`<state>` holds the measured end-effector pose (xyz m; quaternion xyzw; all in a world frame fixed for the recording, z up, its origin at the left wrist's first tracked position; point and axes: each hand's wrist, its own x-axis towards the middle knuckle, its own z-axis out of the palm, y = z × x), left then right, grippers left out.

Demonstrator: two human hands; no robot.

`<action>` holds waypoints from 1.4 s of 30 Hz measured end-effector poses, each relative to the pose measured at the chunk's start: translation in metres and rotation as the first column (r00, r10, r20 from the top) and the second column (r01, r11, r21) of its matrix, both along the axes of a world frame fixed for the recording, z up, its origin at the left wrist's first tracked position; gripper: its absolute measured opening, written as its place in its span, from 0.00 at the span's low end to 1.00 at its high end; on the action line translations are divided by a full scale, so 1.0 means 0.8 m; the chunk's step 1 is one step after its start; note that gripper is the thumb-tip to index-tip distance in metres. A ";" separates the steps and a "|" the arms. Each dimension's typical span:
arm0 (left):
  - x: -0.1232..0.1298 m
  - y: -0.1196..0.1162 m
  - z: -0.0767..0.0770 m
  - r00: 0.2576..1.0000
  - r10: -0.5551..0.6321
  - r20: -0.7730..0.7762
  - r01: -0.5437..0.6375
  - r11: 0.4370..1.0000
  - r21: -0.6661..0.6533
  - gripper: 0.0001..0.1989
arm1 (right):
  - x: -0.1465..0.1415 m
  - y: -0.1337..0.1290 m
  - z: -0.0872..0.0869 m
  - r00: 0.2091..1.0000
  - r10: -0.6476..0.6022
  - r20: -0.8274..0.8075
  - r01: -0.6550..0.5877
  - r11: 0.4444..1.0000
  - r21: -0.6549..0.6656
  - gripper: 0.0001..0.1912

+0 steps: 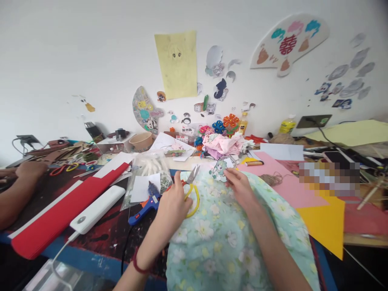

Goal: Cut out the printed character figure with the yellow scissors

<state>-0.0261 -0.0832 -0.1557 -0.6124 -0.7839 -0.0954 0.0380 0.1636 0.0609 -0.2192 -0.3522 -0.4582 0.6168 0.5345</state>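
Observation:
My left hand [175, 201] is around a pair of scissors [194, 190] with yellow and red handles. The thumb passes into the yellow loop, the index finger points up, and the blades aim away from me. Between the fingers of my right hand [239, 182] is a small paper cutout of a cartoon figure [217, 170] with greenish hair. The scissor blades are left of the cutout, apart from it. Beneath both hands spreads a pale green floral cloth [212, 242]. A blue glue gun [145, 208] lies just left of my left hand.
Left are a red folded strip [72, 210], a white power strip [98, 209] and another person's arm [18, 190]. A clear plastic bag [151, 163] lies farther back. Pink fabric [222, 141] is heaped near the wall. Pink paper [294, 190] and yellow paper [325, 222] lie right.

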 end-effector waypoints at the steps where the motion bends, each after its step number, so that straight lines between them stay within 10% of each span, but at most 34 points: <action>1: -0.008 0.007 0.009 1.000 0.006 -0.002 -0.006 1.000 0.006 0.39 | 0.000 0.000 0.001 1.000 -0.001 0.001 0.001 1.000 0.002 0.23; 10: -0.085 0.141 0.020 1.000 -0.019 0.004 0.019 0.999 -0.040 0.20 | -0.002 -0.003 0.002 0.999 0.028 0.044 -0.031 0.998 0.055 0.23; 17: -0.105 0.163 0.009 0.999 -0.018 0.045 0.020 0.999 -0.046 0.20 | -0.003 -0.008 0.009 0.990 0.093 0.106 -0.107 0.985 0.137 0.22; 26: -0.094 0.157 0.010 0.963 -0.107 0.246 0.104 0.994 0.026 0.20 | -0.003 -0.013 0.014 0.979 0.104 0.177 -0.127 0.984 0.124 0.22; 33: -0.024 0.116 0.009 0.729 -0.352 0.586 0.355 0.928 0.115 0.15 | -0.004 -0.016 0.013 0.963 0.139 0.231 -0.175 0.975 0.140 0.20; 42: -0.004 0.026 -0.032 0.636 -0.308 0.708 0.166 0.950 0.264 0.08 | -0.004 -0.004 0.002 0.928 0.032 0.371 -0.096 0.983 0.155 0.23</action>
